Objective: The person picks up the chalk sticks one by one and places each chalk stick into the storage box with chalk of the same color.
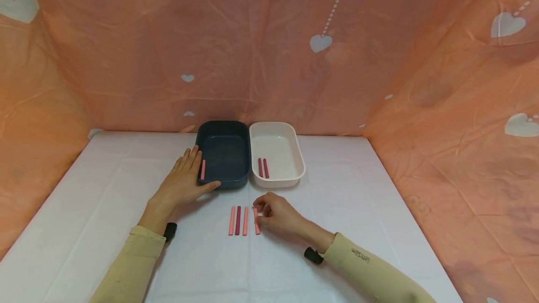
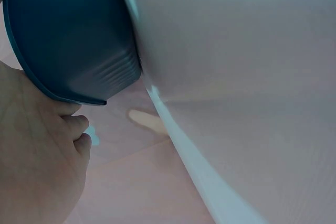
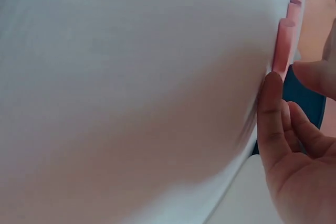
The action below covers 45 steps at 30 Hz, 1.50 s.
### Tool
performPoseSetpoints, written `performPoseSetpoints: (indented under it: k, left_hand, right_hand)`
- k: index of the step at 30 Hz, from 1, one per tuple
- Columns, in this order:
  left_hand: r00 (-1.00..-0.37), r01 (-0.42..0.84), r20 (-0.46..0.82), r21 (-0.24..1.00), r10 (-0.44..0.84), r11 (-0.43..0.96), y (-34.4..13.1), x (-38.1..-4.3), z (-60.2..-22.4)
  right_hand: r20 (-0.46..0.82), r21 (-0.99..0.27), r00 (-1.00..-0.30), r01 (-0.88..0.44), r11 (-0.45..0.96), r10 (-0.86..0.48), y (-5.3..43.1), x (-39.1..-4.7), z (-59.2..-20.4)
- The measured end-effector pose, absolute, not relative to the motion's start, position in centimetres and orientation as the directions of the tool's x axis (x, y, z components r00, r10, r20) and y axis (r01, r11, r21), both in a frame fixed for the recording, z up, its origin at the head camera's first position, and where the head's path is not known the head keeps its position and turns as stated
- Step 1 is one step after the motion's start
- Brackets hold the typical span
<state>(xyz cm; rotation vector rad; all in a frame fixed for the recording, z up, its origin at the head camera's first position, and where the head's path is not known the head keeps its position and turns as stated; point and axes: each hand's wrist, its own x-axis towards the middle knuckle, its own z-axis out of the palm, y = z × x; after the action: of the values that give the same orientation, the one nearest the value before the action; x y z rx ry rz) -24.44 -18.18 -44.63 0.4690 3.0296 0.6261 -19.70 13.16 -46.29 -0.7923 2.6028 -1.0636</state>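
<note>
My left hand (image 1: pixel 183 179) rests against the left side of a dark blue tray (image 1: pixel 229 183), thumb extended along the front and the other fingers straight along the side. The left wrist view has the tray wall (image 2: pixel 68 35) right over the fingers. My right hand (image 1: pixel 278 214) pinches a light pink stick (image 1: pixel 257 228) between thumb and fingertips; its end (image 3: pixel 285 40) shows past them in the right wrist view. Left of it lie two more light pink sticks and a dark red stick (image 1: pixel 238 221) between them.
Against the blue tray's right side stands a white tray (image 1: pixel 278 183) holding two dark red sticks (image 1: pixel 265 168). One pink stick (image 1: pixel 203 169) lies inside the blue tray at its left. An orange curtain with hearts (image 1: pixel 286 74) encloses the white-covered table (image 1: pixel 337 191) behind and at the sides.
</note>
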Motion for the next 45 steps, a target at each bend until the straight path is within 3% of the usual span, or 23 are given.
performPoseSetpoints:
  k: [23, 45]
  left_hand:
    - [-0.956, 0.282, 0.044, 0.389, 0.289, 0.877, -18.07, -24.40, -44.66]
    - [-0.956, 0.286, 0.060, 0.389, 0.286, 0.876, -18.01, -24.28, -44.67]
  right_hand:
    - [-0.063, -0.640, -0.819, -0.405, 0.653, -0.570, 12.58, -20.05, -45.99]
    - [-0.047, -0.749, -0.844, -0.325, 0.578, -0.534, 12.59, -19.68, -46.24]
